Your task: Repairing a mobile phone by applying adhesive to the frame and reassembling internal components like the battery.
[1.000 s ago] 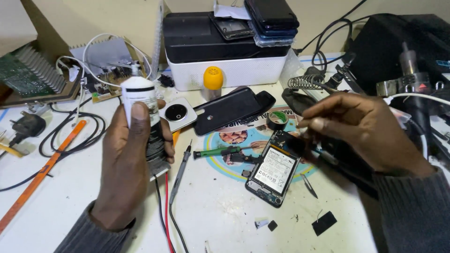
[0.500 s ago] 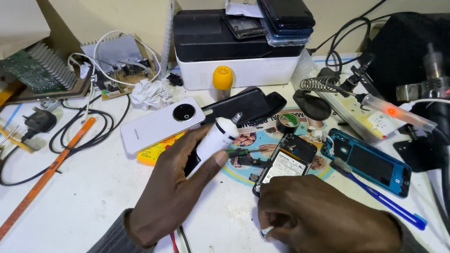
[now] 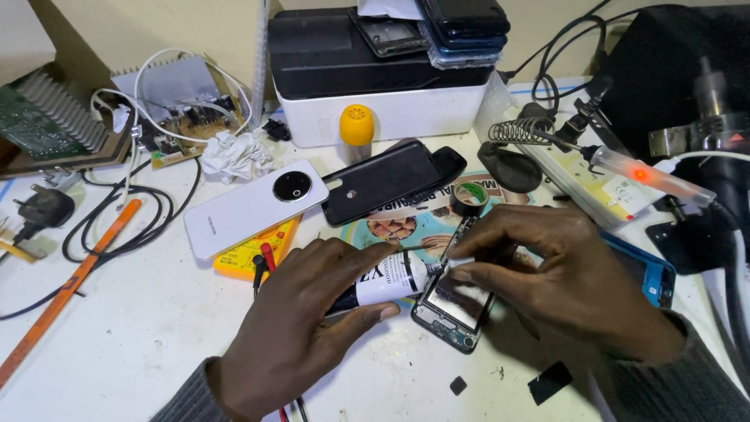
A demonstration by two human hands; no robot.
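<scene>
At lower centre of the frame, my left hand point(image 3: 293, 328) grips the white tube point(image 3: 387, 283), nozzle at the opened phone point(image 3: 453, 309) on the worktop point(image 3: 133, 328). My right hand point(image 3: 566, 277) pinches the phone's upper edge.

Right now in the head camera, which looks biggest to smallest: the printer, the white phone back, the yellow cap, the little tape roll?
1. Printer, easily biggest.
2. White phone back.
3. Yellow cap and tape roll look about alike; the cap sits farther from the camera, so I won't rank them.
</scene>
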